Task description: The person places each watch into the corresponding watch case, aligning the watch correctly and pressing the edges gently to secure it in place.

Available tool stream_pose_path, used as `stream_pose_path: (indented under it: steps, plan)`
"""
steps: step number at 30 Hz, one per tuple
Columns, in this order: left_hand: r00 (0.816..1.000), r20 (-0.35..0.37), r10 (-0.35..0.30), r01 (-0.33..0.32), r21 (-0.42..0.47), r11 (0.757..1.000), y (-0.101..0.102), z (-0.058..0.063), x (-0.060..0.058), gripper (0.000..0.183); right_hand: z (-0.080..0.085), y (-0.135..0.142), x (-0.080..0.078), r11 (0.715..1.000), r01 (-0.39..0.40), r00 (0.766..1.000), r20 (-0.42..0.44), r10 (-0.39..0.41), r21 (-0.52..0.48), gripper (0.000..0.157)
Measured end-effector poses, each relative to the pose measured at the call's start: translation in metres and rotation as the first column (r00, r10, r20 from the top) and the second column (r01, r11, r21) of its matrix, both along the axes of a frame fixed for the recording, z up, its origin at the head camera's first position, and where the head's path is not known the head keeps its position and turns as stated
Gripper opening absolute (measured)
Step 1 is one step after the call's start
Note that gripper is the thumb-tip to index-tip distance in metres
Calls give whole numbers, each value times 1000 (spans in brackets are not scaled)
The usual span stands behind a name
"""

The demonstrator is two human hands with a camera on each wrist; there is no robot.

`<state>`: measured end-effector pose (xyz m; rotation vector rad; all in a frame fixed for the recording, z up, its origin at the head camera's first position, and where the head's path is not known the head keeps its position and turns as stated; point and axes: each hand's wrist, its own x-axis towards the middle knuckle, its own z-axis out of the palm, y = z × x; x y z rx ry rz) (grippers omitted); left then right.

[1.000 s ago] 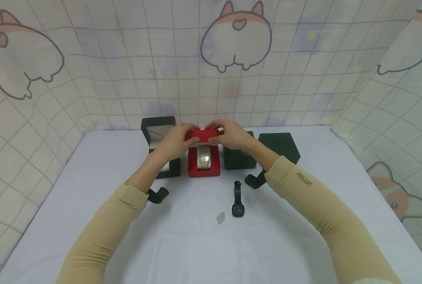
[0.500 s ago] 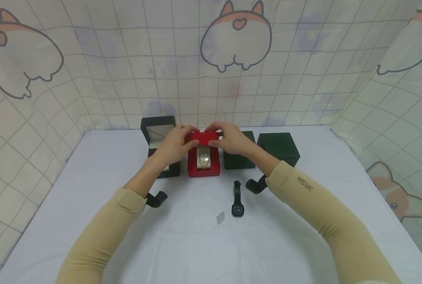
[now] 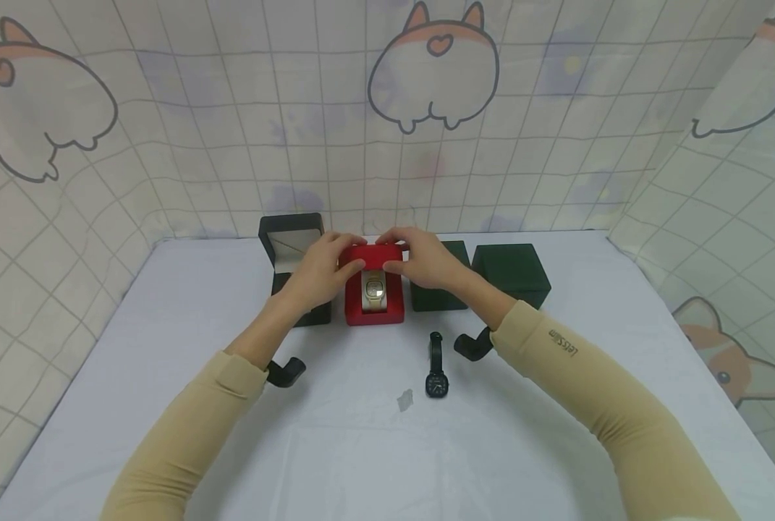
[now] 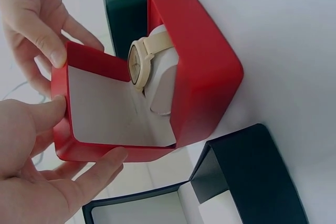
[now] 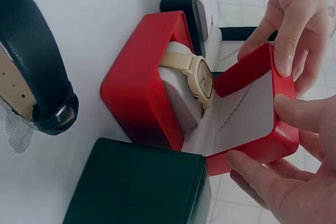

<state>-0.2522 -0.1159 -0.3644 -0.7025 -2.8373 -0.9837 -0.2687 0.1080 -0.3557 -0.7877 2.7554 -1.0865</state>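
Observation:
A red watch box (image 3: 374, 318) stands at the back of the table, its lid (image 4: 60, 124) partly raised. Inside, a gold-coloured watch (image 5: 202, 80) is wrapped round a white cushion. My left hand (image 3: 322, 269) grips the lid's left side, thumb on the front edge and fingers behind. On the lid's right side my right hand (image 3: 428, 259) does the same, as the right wrist view shows. Nearer to me lies a black watch (image 3: 436, 373) with its strap stretched out. In the right wrist view a dark strap (image 5: 34, 51) shows large and close.
Left of the red box an open black watch box (image 3: 289, 224) stands with its pale lining showing, partly behind my left hand. Two dark green boxes (image 3: 512, 268) sit to the right, one partly covered by my right hand. A small grey patch (image 3: 405, 399) marks the white tablecloth.
Both hands have brought the red lid slightly forward and down over the watch. The black watch and the other boxes stay where they were.

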Motion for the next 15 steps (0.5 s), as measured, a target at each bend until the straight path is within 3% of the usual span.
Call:
stream_pose_path:
  steps: [15]
  plan:
    - [1000,-11,8,-8,-2,1000,2,-5,3,42,-10,0,2,1000,-6,999,-52,6,-13,41]
